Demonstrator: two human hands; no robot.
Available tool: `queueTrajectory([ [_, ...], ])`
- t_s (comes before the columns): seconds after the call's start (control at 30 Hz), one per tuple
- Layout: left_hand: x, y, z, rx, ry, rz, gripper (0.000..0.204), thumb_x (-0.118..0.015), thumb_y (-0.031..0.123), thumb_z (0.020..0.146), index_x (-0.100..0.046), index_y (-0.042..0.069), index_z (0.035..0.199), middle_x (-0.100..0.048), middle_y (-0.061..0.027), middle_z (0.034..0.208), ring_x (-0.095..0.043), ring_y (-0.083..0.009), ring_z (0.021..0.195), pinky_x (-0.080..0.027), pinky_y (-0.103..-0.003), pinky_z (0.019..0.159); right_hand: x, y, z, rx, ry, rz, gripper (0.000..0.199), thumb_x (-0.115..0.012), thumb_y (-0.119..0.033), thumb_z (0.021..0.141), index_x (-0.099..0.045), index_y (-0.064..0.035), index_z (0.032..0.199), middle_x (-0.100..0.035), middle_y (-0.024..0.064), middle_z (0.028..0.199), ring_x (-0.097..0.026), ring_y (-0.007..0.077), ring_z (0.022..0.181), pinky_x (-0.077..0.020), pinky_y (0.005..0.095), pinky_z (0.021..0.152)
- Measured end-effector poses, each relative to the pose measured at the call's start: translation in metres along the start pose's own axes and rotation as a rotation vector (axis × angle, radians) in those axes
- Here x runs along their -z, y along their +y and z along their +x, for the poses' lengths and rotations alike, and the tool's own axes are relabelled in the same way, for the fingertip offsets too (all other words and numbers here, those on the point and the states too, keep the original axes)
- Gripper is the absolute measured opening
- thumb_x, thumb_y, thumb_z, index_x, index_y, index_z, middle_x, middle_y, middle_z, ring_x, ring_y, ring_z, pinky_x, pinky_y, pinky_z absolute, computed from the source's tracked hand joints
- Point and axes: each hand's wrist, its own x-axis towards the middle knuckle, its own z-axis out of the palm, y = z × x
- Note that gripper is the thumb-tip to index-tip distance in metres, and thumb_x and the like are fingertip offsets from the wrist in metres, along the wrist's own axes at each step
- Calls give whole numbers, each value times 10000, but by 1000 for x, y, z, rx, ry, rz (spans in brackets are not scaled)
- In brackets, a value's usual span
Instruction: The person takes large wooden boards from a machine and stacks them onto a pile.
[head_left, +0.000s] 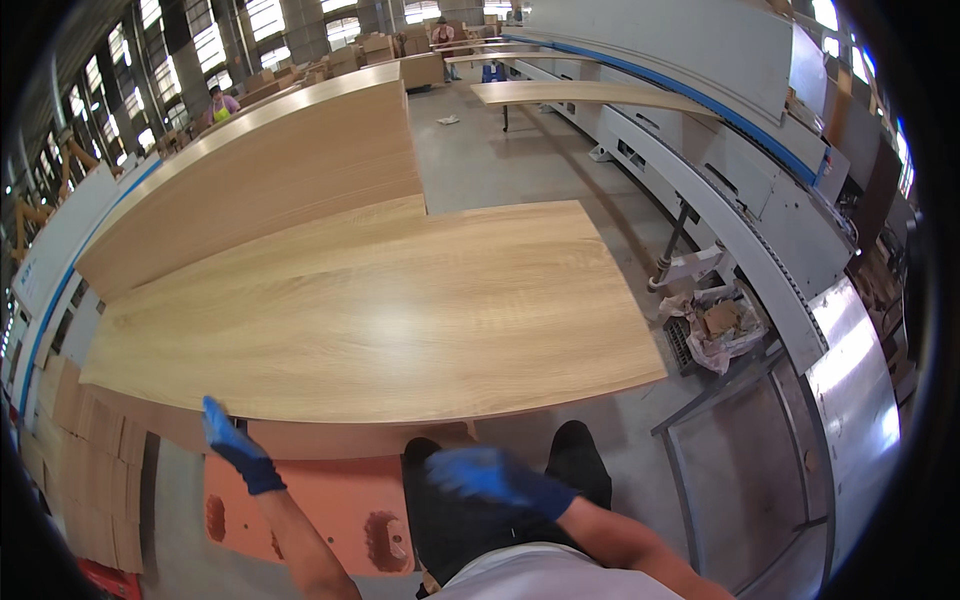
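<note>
A wide wood-grain board (380,310) lies flat in front of me on a stack, its near edge facing my body. My left hand (238,447), in a blue glove, is at the near left edge of this board. Its fingers are stretched out and point upward along the edge; whether they touch it I cannot tell. My right hand (490,477), also in a blue glove, is over my dark trousers, short of the board's near edge. Motion blurs its fingers, and nothing shows in it.
A taller stack of boards (270,160) stands behind the near board. On the right runs a long machine (690,180) with a panel (590,95) beside its track. A crate with plastic scraps (720,325), a metal frame (690,480) and an orange platform (300,505) are nearby.
</note>
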Motion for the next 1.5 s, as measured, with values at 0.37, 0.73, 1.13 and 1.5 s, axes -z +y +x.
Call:
queueTrajectory([
  [0.37, 6, -38, 90, -273, 194, 270, 378, -543, 184, 859, -527, -126, 1074, -598, -152, 980, -557, -205, 777, -465, -327, 714, 18, -209, -50, 698, 515, -725, 291, -469, -166, 892, -522, 27, 1104, -593, 120, 1033, -567, 164, 947, -449, 284, 827],
  [0.73, 42, -50, 204, -341, 432, 938, 540, -510, 415, 842, -605, -111, 915, -645, -208, 814, -580, -300, 689, -424, -404, 654, 28, -204, 76, 481, 642, -849, 391, -446, -292, 921, -545, 68, 1036, -606, 58, 899, -519, 79, 800, -432, 255, 730],
  [1.13, 87, -39, 251, -291, 281, 970, 520, -494, 411, 849, -613, -93, 894, -639, -215, 788, -568, -316, 677, -419, -403, 637, -6, -196, 109, 441, 635, -1688, 394, -396, -301, 893, -526, 68, 936, -559, 313, 857, -515, 465, 845, -412, 461, 749],
  [1.5, 94, -33, 264, -318, 304, 982, 570, -442, 440, 873, -605, -107, 880, -645, -210, 807, -578, -296, 693, -415, -417, 651, -2, -190, 130, 739, 422, -2369, 146, -459, -60, 837, -499, 80, 836, -483, 205, 536, -516, 290, 462, -408, 377, 418],
])
